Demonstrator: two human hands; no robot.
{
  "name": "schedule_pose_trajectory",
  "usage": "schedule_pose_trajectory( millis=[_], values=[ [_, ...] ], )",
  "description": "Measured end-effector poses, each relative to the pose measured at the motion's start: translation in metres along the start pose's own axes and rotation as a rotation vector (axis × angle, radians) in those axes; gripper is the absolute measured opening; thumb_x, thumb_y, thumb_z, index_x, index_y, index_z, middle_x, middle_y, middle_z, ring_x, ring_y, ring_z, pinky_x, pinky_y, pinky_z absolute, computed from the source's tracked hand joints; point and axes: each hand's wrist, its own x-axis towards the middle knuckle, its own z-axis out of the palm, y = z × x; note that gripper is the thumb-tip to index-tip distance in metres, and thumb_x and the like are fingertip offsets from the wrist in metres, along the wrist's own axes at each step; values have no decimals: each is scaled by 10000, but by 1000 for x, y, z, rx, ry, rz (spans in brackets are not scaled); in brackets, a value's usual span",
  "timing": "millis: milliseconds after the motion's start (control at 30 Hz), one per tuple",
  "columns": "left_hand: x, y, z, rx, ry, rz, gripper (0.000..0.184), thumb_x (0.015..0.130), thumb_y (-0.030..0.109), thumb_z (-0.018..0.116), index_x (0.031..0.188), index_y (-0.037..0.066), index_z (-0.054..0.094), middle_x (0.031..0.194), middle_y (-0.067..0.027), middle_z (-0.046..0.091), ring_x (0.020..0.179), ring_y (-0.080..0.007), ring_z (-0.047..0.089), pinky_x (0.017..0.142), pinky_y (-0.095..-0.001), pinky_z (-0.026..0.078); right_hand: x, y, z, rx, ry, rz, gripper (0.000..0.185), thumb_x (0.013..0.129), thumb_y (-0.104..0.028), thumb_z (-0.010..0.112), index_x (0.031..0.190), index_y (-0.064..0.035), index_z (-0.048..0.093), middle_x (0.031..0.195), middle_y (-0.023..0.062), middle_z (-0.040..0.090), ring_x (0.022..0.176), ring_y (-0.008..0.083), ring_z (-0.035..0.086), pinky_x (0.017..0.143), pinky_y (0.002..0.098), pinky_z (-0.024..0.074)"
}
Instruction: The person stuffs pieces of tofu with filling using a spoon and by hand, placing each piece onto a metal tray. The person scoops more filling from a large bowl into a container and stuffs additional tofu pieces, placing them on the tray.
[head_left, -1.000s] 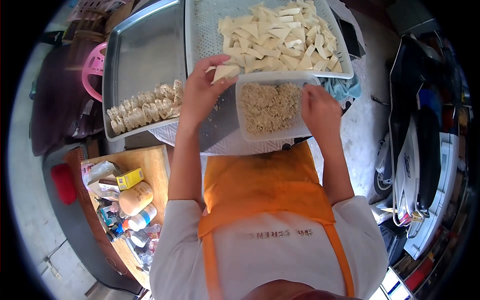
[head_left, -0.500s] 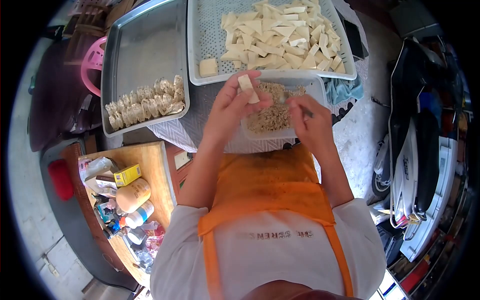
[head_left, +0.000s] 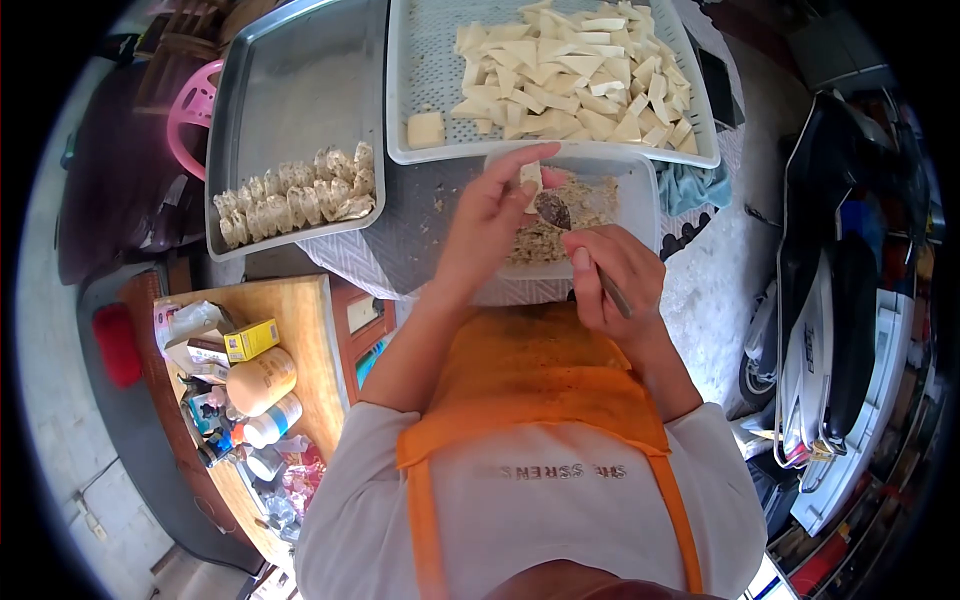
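Observation:
My left hand [head_left: 485,218] pinches a pale piece of tofu [head_left: 531,180] over a white plastic tub [head_left: 647,205]. Crumbly brown-speckled filling [head_left: 597,198] lies in the tub. In my right hand [head_left: 622,272] is a metal spoon [head_left: 613,293], its bowl, with filling on it, right beside the tofu; whether they touch I cannot tell. Behind the tub, a white perforated tray [head_left: 425,95] bears a heap of cut tofu pieces [head_left: 575,80]. Stuffed tofu pieces [head_left: 295,198] stand in two rows at the near end of a metal tray [head_left: 300,85] on the left.
A pink round handle-like thing [head_left: 188,110] sits left of the metal tray. Bottles and boxes crowd a wooden table [head_left: 305,325] at lower left. A blue-green cloth [head_left: 695,188] lies right of the tub. A scooter [head_left: 825,300] stands at the right.
The spoon has come up out of the filling with some on its bowl, over to the tofu. My left hand has turned, tilting the tofu more upright. The view has shifted slightly.

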Motion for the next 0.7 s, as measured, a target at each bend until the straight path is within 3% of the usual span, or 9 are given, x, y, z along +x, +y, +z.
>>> schedule_pose_trajectory(
  millis=[100, 267, 367, 500, 600, 700],
  values=[
    [1, -9, 0, 117, -8, 64, 386, 921, 3, 384, 1274, 99, 508, 1093, -26, 606, 900, -62, 559, 709, -186, 447, -1, 2, 5, -23, 6, -14, 177, 751, 45, 572, 921, -1, 592, 768, 139, 590, 645, 294, 590, 564, 338, 485],
    [-4, -12, 10, -144, -81, 6, 353, 924, 1, 383, 1249, 51, 510, 1124, -57, 597, 987, -125, 576, 833, -245, 474, 2, 11, 19, 7, 36, -40, 145, 782, 25, 558, 920, -6, 591, 776, 132, 587, 670, 285, 596, 577, 325, 479],
    [-5, -12, 5, -239, -4, 40, 339, 917, -16, 381, 1229, 19, 508, 1150, -82, 580, 1029, -155, 572, 902, -290, 470, -6, 20, 5, 628, 137, 529, 116, 834, -59, 528, 887, 13, 601, 761, 128, 593, 666, 241, 609, 576, 309, 469],
    [1, -18, -4, -192, 72, 129, 307, 898, -33, 388, 1179, -22, 511, 1179, -114, 558, 1051, -175, 564, 919, -313, 471, 6, 50, -8, 42, -129, 718, 289, 886, -184, 466, 813, 39, 634, 700, 127, 624, 609, 182, 604, 589, 301, 467],
    [6, -23, -3, -154, 40, 222, 281, 882, -34, 403, 1142, -41, 512, 1172, -131, 562, 1049, -180, 564, 921, -315, 473, -2, 66, 16, 290, -533, 861, 254, 926, -165, 471, 907, 31, 631, 706, 39, 606, 613, 99, 571, 588, 227, 475],
    [2, -13, -6, -208, 60, 81, 267, 881, -23, 401, 1122, -45, 514, 1160, -144, 570, 1048, -181, 562, 923, -317, 473, 1, 58, 30, 551, -581, 853, 267, 955, -178, 463, 970, 38, 618, 773, 57, 622, 666, 110, 593, 634, 258, 512]
  ],
)
